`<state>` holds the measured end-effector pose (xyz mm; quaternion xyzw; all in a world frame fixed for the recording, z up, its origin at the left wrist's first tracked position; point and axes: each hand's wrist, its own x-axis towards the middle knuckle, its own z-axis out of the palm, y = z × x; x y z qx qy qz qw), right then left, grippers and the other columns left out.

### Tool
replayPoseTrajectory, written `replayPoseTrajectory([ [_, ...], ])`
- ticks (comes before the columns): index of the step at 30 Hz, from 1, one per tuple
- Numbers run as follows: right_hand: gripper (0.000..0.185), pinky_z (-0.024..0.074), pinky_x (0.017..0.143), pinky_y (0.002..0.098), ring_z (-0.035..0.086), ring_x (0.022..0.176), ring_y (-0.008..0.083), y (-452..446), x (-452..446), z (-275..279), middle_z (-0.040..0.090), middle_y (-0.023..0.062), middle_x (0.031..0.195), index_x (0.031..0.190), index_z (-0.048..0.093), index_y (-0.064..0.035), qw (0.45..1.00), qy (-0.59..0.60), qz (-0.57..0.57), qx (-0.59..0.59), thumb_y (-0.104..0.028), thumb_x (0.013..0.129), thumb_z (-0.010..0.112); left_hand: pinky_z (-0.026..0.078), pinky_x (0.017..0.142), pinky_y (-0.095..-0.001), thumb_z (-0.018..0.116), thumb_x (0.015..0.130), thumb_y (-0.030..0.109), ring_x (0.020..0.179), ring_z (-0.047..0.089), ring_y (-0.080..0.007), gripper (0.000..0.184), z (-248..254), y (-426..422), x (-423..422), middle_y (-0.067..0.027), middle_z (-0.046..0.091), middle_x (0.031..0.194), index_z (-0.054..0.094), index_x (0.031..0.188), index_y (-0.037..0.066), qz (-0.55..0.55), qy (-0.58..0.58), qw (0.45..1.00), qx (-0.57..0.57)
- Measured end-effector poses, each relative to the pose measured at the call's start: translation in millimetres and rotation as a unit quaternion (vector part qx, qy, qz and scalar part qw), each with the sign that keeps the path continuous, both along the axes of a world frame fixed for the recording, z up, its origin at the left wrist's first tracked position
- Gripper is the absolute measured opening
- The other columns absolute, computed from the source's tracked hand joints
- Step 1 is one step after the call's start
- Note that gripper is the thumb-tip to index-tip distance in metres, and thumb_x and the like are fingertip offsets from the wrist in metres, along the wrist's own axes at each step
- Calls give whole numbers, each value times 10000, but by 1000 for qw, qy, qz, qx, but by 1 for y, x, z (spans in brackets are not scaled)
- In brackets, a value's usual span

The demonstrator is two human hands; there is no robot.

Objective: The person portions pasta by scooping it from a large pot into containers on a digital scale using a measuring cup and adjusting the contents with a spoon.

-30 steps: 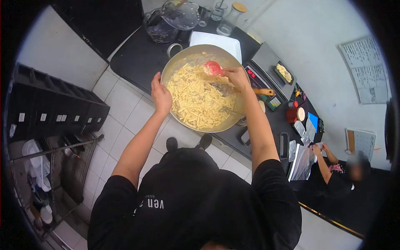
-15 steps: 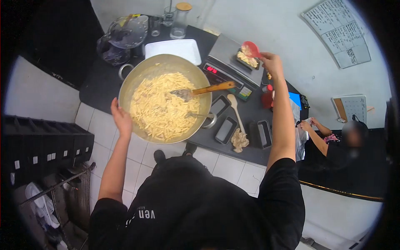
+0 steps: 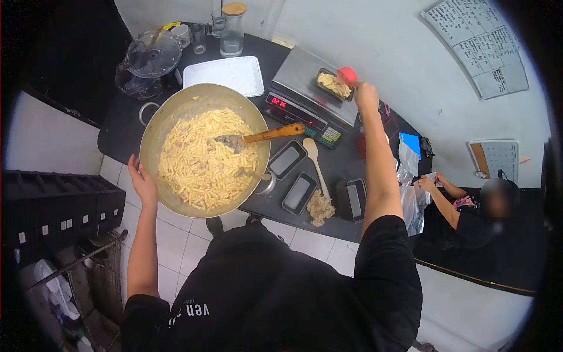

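A large metal pot (image 3: 151, 120) of creamy pasta (image 3: 202, 158) stands at the near left of the table. My left hand (image 3: 143, 183) rests against its outer left side, fingers stretched upward. In the pasta lie a wooden-handled spatula (image 3: 272, 132) and a metal utensil (image 3: 252, 172). My right hand (image 3: 368, 98) grips a red scoop (image 3: 347, 75), tilted over a black rectangular container (image 3: 321, 88) with some pasta in it. That container sits on a digital scale (image 3: 293, 73), whose red display reads about 0.276.
Dark containers (image 3: 287, 161) and a wooden spoon (image 3: 314, 158) on crumpled cloth or plastic lie right of the pot. Behind it are a white tray (image 3: 226, 76), a glass bottle (image 3: 232, 38) and a clear-lidded vessel (image 3: 153, 54). Another person's hands (image 3: 430, 180) handle clear plastic at right.
The red scoop has turned and tipped over the container on the scale. My left hand stays by the pot. The whole view has shifted slightly.
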<state>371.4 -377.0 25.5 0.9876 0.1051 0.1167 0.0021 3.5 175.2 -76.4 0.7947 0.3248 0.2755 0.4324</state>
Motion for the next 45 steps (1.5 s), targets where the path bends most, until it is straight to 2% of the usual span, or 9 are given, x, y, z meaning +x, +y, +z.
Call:
replayPoseTrajectory([
  [10,265,525,787,456,664,864,394,-21,-15,12,668,248,883,986,744,-116,992,-49,-26,110,-122,783,574,421,994,-364,403,999,96,1167,547,-284,408,-9,5,0,-185,548,1281,359,1394,6,-3,-30,999,16],
  [14,276,511,560,287,655,623,144,-39,-11,2,712,132,790,1040,695,46,953,-55,-48,295,-62,831,551,435,979,-365,407,997,93,1149,560,-290,406,-3,0,0,-187,556,1267,363,1391,9,6,-22,1000,16],
  [16,300,512,581,282,662,703,168,-32,-21,9,717,135,830,1078,688,37,819,63,-149,551,-72,806,624,445,967,-366,409,995,89,1130,571,-296,406,-2,0,0,-191,564,1255,366,1392,19,10,-23,1000,7],
  [17,319,463,511,219,599,649,90,-28,-26,12,702,98,829,1124,655,60,792,69,-144,589,-54,828,616,445,967,-366,409,995,89,1130,571,-296,406,-1,0,0,-191,564,1255,366,1392,19,11,-23,1000,7],
  [23,326,448,557,225,576,668,89,14,-46,44,703,84,921,1155,645,47,706,144,-48,692,-93,861,630,449,948,-350,401,1004,79,1111,574,-263,396,-4,0,1,-178,568,1240,370,1397,52,3,-31,1000,0],
  [29,264,432,559,193,579,675,50,174,-109,77,705,20,895,1130,694,-33,872,214,129,421,-155,901,648,462,939,-378,427,966,25,1101,579,-311,389,-15,3,3,-187,582,1198,415,1355,32,26,-70,997,15],
  [32,228,517,733,387,686,808,304,265,-148,39,711,156,925,1025,735,-115,922,180,275,204,-186,836,631,468,930,-392,439,951,9,1103,578,-325,384,0,-4,3,-193,585,1182,437,1335,23,28,-59,998,10],
  [35,175,554,698,437,680,757,325,326,-146,-41,684,173,795,872,716,-70,926,71,368,-44,-94,825,549,469,913,-413,434,937,-3,1083,585,-343,387,4,-5,3,-202,586,1188,450,1323,16,26,-57,998,33],
  [45,183,539,724,423,676,778,323,379,-161,-112,691,189,837,886,757,-128,931,194,310,21,-141,777,611,421,954,-431,430,939,20,1109,563,-339,382,6,-4,2,-172,591,1199,457,1320,15,27,-43,999,14],
])
